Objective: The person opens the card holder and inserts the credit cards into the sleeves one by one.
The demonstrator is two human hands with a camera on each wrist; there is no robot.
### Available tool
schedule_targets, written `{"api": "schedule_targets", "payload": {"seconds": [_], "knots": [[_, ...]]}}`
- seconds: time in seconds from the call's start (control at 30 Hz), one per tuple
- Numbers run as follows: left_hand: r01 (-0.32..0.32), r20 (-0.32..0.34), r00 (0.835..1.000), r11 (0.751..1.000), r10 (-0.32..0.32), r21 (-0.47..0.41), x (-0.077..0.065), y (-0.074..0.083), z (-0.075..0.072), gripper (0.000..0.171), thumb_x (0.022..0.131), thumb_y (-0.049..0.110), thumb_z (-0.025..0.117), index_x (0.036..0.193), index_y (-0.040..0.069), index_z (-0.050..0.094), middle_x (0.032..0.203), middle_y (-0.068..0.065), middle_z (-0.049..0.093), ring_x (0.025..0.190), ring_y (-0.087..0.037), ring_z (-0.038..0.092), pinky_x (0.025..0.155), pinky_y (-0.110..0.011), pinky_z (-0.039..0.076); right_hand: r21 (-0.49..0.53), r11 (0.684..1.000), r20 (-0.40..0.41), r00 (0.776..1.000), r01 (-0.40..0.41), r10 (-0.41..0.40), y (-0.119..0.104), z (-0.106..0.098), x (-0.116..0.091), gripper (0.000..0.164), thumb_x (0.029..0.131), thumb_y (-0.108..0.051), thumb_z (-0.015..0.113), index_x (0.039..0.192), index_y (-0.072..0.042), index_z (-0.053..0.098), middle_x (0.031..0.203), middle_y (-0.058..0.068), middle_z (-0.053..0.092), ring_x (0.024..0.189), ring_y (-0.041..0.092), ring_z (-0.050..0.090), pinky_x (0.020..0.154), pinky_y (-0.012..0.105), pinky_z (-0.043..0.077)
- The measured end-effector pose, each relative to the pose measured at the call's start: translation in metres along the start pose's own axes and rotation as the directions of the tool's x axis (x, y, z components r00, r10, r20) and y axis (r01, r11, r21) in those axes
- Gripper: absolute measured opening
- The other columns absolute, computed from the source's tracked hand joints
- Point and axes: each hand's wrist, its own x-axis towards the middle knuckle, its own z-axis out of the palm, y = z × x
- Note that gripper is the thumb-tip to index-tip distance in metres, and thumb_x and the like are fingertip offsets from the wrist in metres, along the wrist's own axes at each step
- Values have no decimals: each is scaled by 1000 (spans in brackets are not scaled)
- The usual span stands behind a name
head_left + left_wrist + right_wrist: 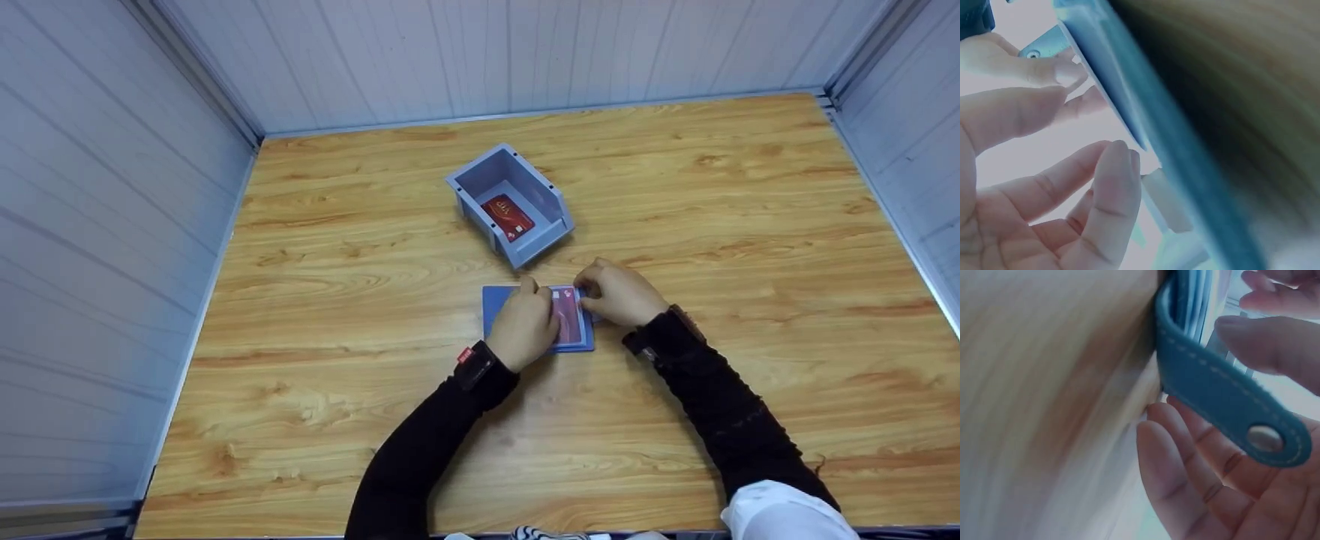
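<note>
"What's on the table?"

"The bin, beyond the wallet, which lies open."

"And the hands?"

"The left hand curls over the wallet's left half (what it grips, I can't tell); the right hand pinches the wallet's right edge."

"Which step, then?"

"Working the card at the wallet's right side, I'd judge, in or out unclear. Next calls for a steady left and a light, careful right."
</note>
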Motion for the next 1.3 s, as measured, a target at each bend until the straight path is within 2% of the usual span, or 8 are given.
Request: {"api": "schedule_targets", "payload": {"seconds": [0.13, 0.4, 0.57, 0.73, 0.8, 1.0, 1.13, 1.3], "knots": [[-19, -1, 1000, 998, 19, 67, -2, 7, 2, 23, 89, 19, 62, 97, -2, 68, 99, -14, 59, 81, -29, 62, 69, -41, 57, -32, 999, -19, 1000, -14, 13, -1, -1, -1, 33, 81, -16, 73, 110, -2, 69, 97, 12, 60, 86, 27, 59, 79, 44, 50], [-19, 38, 999, 974, 11, 224, -6, 16, 8, 33, 90, 30, 64, 104, 1, 69, 106, -11, 60, 87, -25, 63, 61, -38, 58, -107, 994, -36, 999, -19, 15, -2, -1, -2, 38, 81, -20, 74, 113, -1, 68, 115, 19, 62, 108, 37, 59, 95, 52, 48], [-74, 58, 996, 961, 60, 268, -11, 15, 7, 36, 90, 34, 65, 107, 3, 68, 109, -11, 60, 88, -25, 62, 62, -37, 58, -113, 993, -37, 999, -25, 21, 0, -1, -1, 38, 82, -22, 75, 113, -2, 69, 113, 17, 63, 106, 36, 59, 94, 51, 49], [-125, 29, 992, 953, 122, 275, -16, 10, 7, 36, 89, 34, 66, 108, 3, 68, 113, -10, 61, 87, -26, 62, 62, -37, 58, -87, 996, -68, 998, -15, 9, -1, -8, 6, 37, 86, -24, 72, 115, -2, 68, 104, 16, 66, 96, 33, 62, 86, 49, 51], [-135, 24, 991, 953, 133, 272, -17, 7, 8, 36, 90, 33, 65, 109, 3, 68, 114, -10, 61, 87, -26, 62, 62, -37, 57, -59, 998, -85, 996, -4, -2, -5, -14, 11, 38, 88, -26, 69, 117, -1, 66, 108, 18, 66, 97, 34, 62, 87, 50, 51], [-144, 39, 990, 950, 139, 275, -20, 4, 7, 41, 92, 35, 62, 117, 3, 66, 123, -10, 59, 92, -26, 62, 64, -37, 58, -12, 999, -119, 992, 32, -33, -30, -42, 40, 44, 93, -31, 64, 127, -3, 61, 130, 20, 60, 122, 39, 55, 105, 55, 43], [-169, 37, 985, 939, 166, 299, -21, 4, 7, 43, 93, 36, 60, 119, 3, 66, 122, -10, 59, 92, -25, 61, 64, -35, 58, 15, 999, -134, 990, 35, -33, -46, -51, 62, 44, 94, -30, 63, 129, -3, 60, 128, 17, 61, 119, 34, 58, 103, 49, 46], [-187, 46, 982, 933, 182, 306, -23, 4, 7, 43, 95, 33, 56, 124, 3, 64, 122, -9, 59, 94, -24, 61, 65, -35, 57, 36, 999, -101, 995, -8, 12, -62, -49, 90, 45, 94, -29, 63, 129, 0, 59, 126, 18, 64, 117, 33, 60, 101, 46, 48]]}}
